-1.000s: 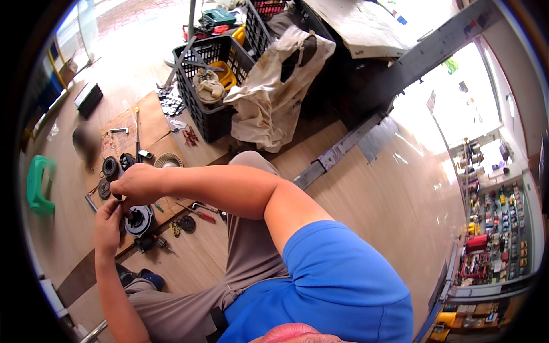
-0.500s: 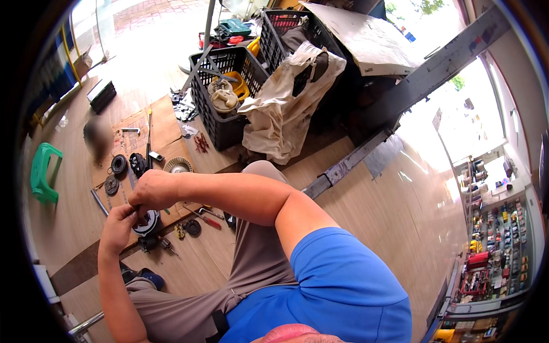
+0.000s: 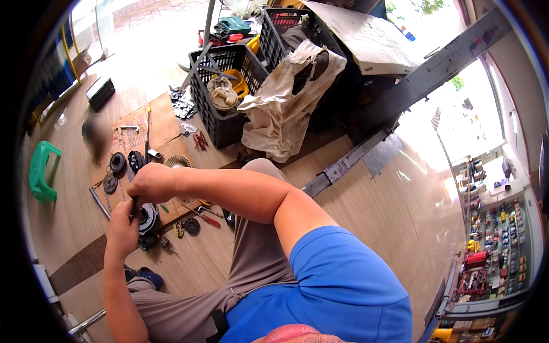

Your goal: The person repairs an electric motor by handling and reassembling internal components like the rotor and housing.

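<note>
My left hand (image 3: 122,227) and my right hand (image 3: 154,184) meet above the cardboard, fingers closed. Between them shows the end of a small dark piece (image 3: 135,203), too hidden to name. Just right of my left hand sits a dark machine part with a pale round ring (image 3: 148,217), partly covered by that hand. Near it on the floor are a small drill-like tool (image 3: 167,244), a black disc (image 3: 192,227) and a screwdriver with a red handle (image 3: 210,221). A ribbed metal wheel (image 3: 178,162) lies beyond my right wrist.
A cardboard sheet (image 3: 131,121) holds several tools and round black parts (image 3: 117,163). Black crates (image 3: 220,128) stand beyond, one draped with a stained cloth (image 3: 280,108). A green stool (image 3: 43,171) is at left, a grey metal beam (image 3: 357,154) at right, a display case (image 3: 494,257) far right.
My left hand has shifted slightly up and right, and my right hand a little up. More of the pale round ring shows beside my left hand.
</note>
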The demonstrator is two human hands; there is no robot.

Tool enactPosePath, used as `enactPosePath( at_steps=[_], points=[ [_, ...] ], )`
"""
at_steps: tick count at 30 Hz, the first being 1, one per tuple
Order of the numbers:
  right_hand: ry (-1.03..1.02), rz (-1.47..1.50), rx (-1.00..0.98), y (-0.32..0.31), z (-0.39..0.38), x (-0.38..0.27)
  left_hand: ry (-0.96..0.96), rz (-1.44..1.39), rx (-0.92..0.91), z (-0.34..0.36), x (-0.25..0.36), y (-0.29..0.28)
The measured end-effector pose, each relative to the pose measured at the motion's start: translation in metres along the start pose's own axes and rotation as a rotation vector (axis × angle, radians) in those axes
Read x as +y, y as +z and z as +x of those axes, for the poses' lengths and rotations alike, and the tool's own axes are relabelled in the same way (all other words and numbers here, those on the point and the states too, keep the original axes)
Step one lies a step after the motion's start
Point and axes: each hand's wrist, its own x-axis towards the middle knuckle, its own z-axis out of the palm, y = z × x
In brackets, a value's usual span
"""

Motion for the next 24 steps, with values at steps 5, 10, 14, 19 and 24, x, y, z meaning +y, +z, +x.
enactPosePath(
  at_steps=[5, 10, 14, 19, 24],
  points=[
    [0.040, 0.061, 0.094, 0.003, 0.005, 0.000, 0.118, 0.272, 0.232, 0.005, 0.008, 0.010],
    [0.080, 0.110, 0.205, 0.003, 0.006, 0.001, 0.185, 0.394, 0.288, 0.010, -0.008, 0.012],
    [0.122, 0.068, 0.119, -0.001, 0.007, -0.003, 0.084, 0.267, 0.216, 0.009, -0.013, 0.013],
    [0.094, -0.024, 0.080, -0.001, 0.004, -0.003, 0.118, 0.156, 0.371, 0.011, 0.001, 0.024],
    [0.078, 0.006, 0.131, 0.005, 0.006, 0.002, 0.079, 0.202, 0.387, 0.013, -0.004, 0.026]
  ],
)
